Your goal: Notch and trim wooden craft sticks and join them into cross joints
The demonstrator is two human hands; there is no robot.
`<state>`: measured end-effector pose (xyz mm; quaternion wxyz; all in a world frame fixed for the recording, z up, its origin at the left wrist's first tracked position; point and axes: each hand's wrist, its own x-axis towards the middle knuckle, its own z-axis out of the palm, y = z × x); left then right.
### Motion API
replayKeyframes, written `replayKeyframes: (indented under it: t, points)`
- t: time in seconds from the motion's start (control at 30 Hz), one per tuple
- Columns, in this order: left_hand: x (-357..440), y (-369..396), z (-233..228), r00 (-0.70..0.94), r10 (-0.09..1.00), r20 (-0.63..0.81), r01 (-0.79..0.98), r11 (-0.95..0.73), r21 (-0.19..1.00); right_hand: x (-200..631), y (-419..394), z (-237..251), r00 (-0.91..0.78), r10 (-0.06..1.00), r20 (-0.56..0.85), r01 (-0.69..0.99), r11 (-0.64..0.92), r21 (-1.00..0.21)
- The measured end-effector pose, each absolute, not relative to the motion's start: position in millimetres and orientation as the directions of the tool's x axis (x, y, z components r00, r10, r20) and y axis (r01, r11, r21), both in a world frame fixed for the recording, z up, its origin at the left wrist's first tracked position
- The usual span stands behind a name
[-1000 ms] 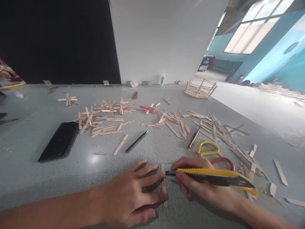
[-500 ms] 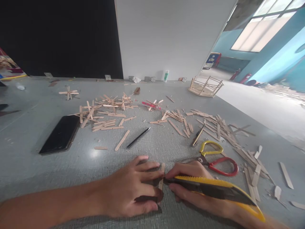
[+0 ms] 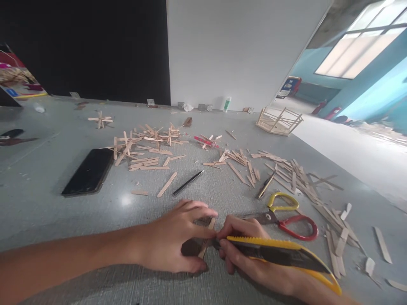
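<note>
My left hand point(image 3: 173, 239) holds a wooden craft stick point(image 3: 204, 249) down on the table, thumb and fingers curved about it and one finger across it. Parts of the stick are hidden under the fingers. My right hand point(image 3: 244, 256) is closed around a yellow and black utility knife point(image 3: 280, 253). The knife's front end meets the stick's right side; its tip is too dark to make out clearly. Scissors with one yellow and one red handle point(image 3: 297, 231) lie just beyond my right hand. A black pen point(image 3: 188, 183) lies ahead of my hands, with a loose craft stick point(image 3: 167, 184) beside it.
A phone point(image 3: 87, 171) lies at left. Many craft sticks point(image 3: 159, 140) are scattered across the grey table point(image 3: 127, 237), with more on the right. A slim craft knife point(image 3: 266, 184), a glue tube point(image 3: 227, 104) and a stick-built frame point(image 3: 280, 120) stand or lie farther back.
The craft stick has turned to a more slanted angle under my left fingers. My left fingers have shifted on it, and the utility knife has moved slightly left. The whole view has shifted a little.
</note>
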<state>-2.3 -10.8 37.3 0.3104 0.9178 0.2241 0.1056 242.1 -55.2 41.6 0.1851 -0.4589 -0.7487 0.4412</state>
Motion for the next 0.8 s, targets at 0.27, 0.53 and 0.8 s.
replayKeyframes:
  t: [0.27, 0.53, 0.8]
  points:
    - [-3, -7, 32, 0.833, 0.553, 0.038, 0.406, -0.655, 0.637, 245, -59, 34, -0.47, 0.865, -0.174, 0.542, 0.127, -0.83]
    - [-3, -13, 36, 0.744, 0.666, 0.044, 0.427, -0.526, 0.735, 247, -55, 26, -0.462, 0.877, 0.136, 0.579, 0.414, -0.703]
    - [-7, -18, 44, 0.644, 0.765, -0.026, 0.564, -0.451, 0.691, 261, -45, 37, -0.734, 0.614, 0.291, 0.584, 0.789, -0.192]
